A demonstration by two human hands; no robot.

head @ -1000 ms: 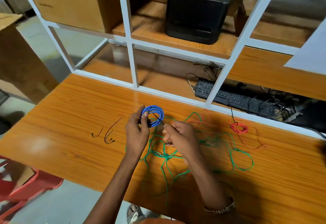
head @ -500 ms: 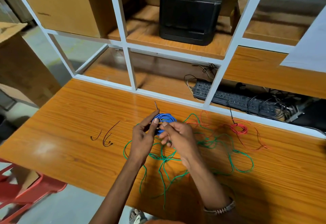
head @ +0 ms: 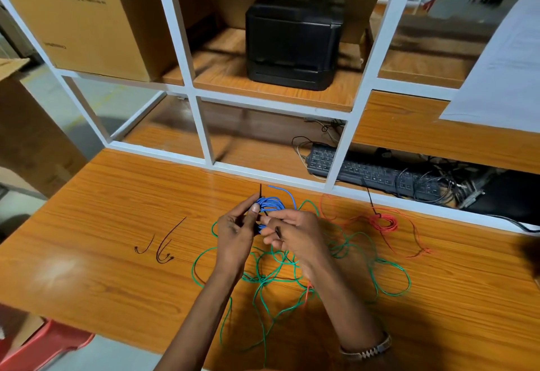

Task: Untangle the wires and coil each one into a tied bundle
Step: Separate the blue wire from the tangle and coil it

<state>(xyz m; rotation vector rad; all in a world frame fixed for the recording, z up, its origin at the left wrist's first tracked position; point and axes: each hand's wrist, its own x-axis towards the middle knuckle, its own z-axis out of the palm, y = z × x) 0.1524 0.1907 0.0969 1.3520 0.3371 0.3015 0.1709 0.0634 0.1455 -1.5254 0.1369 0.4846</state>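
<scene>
A coiled blue wire (head: 270,204) is held just above the wooden table (head: 117,201), one loose end curving up behind it. My left hand (head: 235,233) pinches the coil's left side together with a thin black tie that sticks up. My right hand (head: 295,236) grips the coil's right side and holds the tie's other end between its fingers. Under both hands a loose green wire (head: 380,265) sprawls in tangled loops. A red wire (head: 382,222), partly coiled and bound with a black tie, lies to the right.
Two spare black ties (head: 163,246) lie on the table to the left. A white shelf frame (head: 201,125) stands behind, with a black box (head: 292,37), a cardboard box (head: 87,20) and a keyboard (head: 368,170). A red stool (head: 43,344) is at the lower left.
My hands have closed in on the blue coil from both sides, and the black tie is now wrapped across it with one end sticking up. The camera view shifted slightly downward.
</scene>
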